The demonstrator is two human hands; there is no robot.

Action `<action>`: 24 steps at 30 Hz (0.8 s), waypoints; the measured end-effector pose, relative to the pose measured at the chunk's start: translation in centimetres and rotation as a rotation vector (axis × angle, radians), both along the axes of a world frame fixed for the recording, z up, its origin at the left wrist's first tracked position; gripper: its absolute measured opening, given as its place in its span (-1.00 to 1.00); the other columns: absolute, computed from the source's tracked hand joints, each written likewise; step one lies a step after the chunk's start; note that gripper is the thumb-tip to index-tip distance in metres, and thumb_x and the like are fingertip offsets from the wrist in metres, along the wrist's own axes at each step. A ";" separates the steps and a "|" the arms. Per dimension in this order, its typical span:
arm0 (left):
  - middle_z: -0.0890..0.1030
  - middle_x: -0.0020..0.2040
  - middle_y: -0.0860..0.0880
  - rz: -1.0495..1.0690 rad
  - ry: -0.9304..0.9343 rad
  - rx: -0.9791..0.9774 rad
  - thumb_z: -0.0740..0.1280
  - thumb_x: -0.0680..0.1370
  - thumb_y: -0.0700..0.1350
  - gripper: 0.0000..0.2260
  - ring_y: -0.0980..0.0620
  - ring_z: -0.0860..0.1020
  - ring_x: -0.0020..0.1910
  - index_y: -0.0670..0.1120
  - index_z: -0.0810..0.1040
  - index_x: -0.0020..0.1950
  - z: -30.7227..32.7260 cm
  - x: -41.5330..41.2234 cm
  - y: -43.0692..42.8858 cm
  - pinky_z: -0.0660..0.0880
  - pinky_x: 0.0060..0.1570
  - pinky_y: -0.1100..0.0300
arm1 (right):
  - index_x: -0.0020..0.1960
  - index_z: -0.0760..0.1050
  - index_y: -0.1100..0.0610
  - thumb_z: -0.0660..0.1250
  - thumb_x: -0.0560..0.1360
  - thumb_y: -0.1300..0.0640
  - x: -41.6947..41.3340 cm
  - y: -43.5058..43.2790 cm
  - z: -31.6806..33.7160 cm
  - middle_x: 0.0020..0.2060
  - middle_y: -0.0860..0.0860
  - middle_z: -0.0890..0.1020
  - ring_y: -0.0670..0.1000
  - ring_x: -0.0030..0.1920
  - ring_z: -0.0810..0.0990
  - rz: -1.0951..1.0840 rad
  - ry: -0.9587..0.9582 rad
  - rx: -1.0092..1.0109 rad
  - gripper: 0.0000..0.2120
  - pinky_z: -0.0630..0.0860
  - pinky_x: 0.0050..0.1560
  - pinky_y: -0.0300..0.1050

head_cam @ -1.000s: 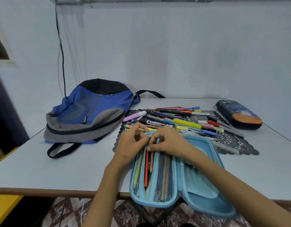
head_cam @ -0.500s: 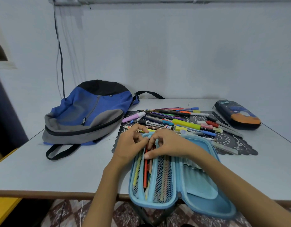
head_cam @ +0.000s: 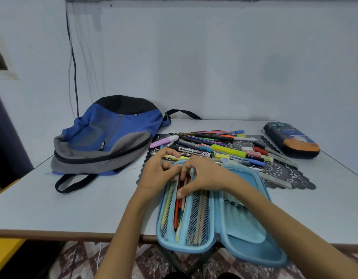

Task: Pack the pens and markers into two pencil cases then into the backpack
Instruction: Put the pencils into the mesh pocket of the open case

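An open light blue pencil case (head_cam: 244,228) lies at the table's front edge, its near end hanging over it. Several pens (head_cam: 177,210) sit in the gap between its two mesh pockets. My left hand (head_cam: 157,174) grips the left mesh pocket's far edge with curled fingers. My right hand (head_cam: 206,178) pinches the pens' far ends, thumb pressed on them. Behind the case lies a loose pile of pens and markers (head_cam: 214,147). A blue and grey backpack (head_cam: 105,137) lies zipped at the back left. A closed dark pencil case (head_cam: 293,141) sits at the back right.
The loose pens rest on a black lace mat (head_cam: 286,176). The white table's brown front edge (head_cam: 53,232) runs across below my arms. A black cable (head_cam: 74,77) hangs down the wall behind the backpack. Something yellow (head_cam: 3,252) stands low at the left.
Both hands stay at the case's far end. My right thumb has slid toward me along the pens, and the fingers have dipped deeper into the gap.
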State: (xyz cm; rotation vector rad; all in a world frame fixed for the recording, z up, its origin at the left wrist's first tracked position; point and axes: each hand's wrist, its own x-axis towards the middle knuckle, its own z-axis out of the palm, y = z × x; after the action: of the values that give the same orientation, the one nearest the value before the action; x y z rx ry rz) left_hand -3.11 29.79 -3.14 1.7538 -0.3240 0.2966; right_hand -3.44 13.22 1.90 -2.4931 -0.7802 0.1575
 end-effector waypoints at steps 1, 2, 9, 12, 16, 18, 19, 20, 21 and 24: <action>0.46 -0.55 0.03 0.008 -0.001 0.010 0.35 0.54 -0.35 -0.82 0.13 0.42 -0.53 -0.10 0.50 0.01 0.0 0.1 0.0 0.37 -0.44 0.36 | -0.07 0.59 0.09 0.59 0.26 -0.11 0.1 0.0 -0.2 -0.13 -0.01 0.57 -0.11 -0.16 0.49 -0.009 -0.017 0.009 -0.61 0.43 -0.19 -0.16; 0.46 -0.55 0.03 0.014 -0.002 0.018 0.36 0.54 -0.35 -0.82 0.13 0.43 -0.53 -0.09 0.51 0.01 -0.1 0.1 0.0 0.37 -0.44 0.36 | -0.09 0.59 0.08 0.59 0.24 -0.13 0.1 0.0 -0.3 -0.11 0.01 0.59 -0.07 -0.14 0.52 -0.017 -0.036 0.014 -0.61 0.46 -0.16 -0.11; 0.49 -0.55 0.03 0.026 -0.011 0.042 0.35 0.53 -0.35 -0.83 0.14 0.45 -0.54 -0.10 0.52 0.00 -0.1 0.0 -0.1 0.41 -0.41 0.34 | -0.08 0.58 0.07 0.57 0.25 -0.18 0.2 -0.2 -0.8 -0.13 -0.02 0.59 -0.03 -0.11 0.54 -0.006 -0.080 0.019 -0.59 0.49 -0.12 -0.03; 0.51 -0.54 0.01 0.030 -0.019 0.056 0.33 0.53 -0.36 -0.82 0.12 0.47 -0.51 -0.10 0.54 0.00 0.0 -0.2 -0.2 0.43 -0.38 0.31 | -0.06 0.57 0.11 0.55 0.30 -0.15 0.2 -0.6 -0.7 -0.16 -0.07 0.55 -0.16 -0.18 0.48 0.035 -0.043 0.039 -0.61 0.44 -0.15 -0.17; 0.52 -0.45 -0.07 0.005 -0.031 0.083 0.36 0.51 -0.32 -0.81 0.10 0.48 -0.45 -0.04 0.56 -0.01 -0.3 -0.1 -0.2 0.44 -0.31 0.25 | -0.03 0.59 0.09 0.44 0.48 -0.02 1.0 -1.8 -0.2 -0.12 -0.10 0.63 -0.15 -0.21 0.52 0.125 0.052 0.082 -0.81 0.46 -0.14 -0.22; 0.54 -0.36 -0.10 -0.008 -0.044 0.103 0.38 0.45 -0.20 -0.83 0.08 0.48 -0.37 0.03 0.57 -0.03 -0.5 0.0 -0.3 0.43 -0.27 0.18 | 0.00 0.61 0.10 0.38 0.53 0.13 1.2 -2.5 0.0 -0.12 -0.19 0.61 -0.04 -0.16 0.55 0.177 0.075 0.090 -0.93 0.47 -0.09 -0.25; 0.56 -0.30 -0.07 -0.008 -0.056 0.126 0.39 0.41 -0.15 -0.82 0.08 0.49 -0.31 0.06 0.58 -0.03 -0.6 0.1 -0.3 0.44 -0.22 0.14 | 0.01 0.62 0.10 0.36 0.54 0.19 1.3 -2.8 0.1 -0.11 -0.23 0.60 -0.03 -0.14 0.55 0.201 0.078 0.091 -0.91 0.45 -0.08 -0.32; 0.58 -0.23 -0.02 -0.014 -0.072 0.151 0.39 0.37 -0.12 -0.80 0.09 0.50 -0.24 0.08 0.58 -0.03 -0.7 0.1 -0.3 0.46 -0.14 0.13 | 0.02 0.63 0.09 0.36 0.53 0.23 1.2 -3.0 0.2 -0.10 -0.25 0.59 -0.02 -0.11 0.55 0.230 0.074 0.088 -0.88 0.43 -0.08 -0.37; 0.59 -0.15 0.03 -0.018 -0.090 0.186 0.40 0.34 -0.07 -0.78 0.11 0.52 -0.14 0.11 0.58 -0.04 -0.8 0.2 -0.2 0.47 -0.04 0.13 | 0.03 0.64 0.09 0.36 0.52 0.25 1.1 -3.1 0.3 -0.09 -0.23 0.60 -0.02 -0.10 0.55 0.255 0.062 0.077 -0.86 0.43 -0.08 -0.38; 0.57 0.02 0.05 -0.022 -0.126 0.333 0.32 0.27 0.11 -0.75 0.07 0.47 0.12 0.26 0.53 -0.06 -1.1 0.6 0.0 0.39 0.22 0.05 | 0.02 0.67 0.04 0.44 0.47 0.21 1.0 -3.1 0.2 -0.07 -0.06 0.63 -0.03 -0.13 0.57 0.310 0.038 0.040 -0.84 0.50 -0.05 -0.26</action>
State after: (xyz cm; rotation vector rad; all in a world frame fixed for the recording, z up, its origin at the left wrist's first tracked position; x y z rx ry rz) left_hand -2.50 29.77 -4.29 2.0615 -0.5065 0.3540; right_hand -2.45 10.12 2.14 -2.3114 -1.1389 0.2935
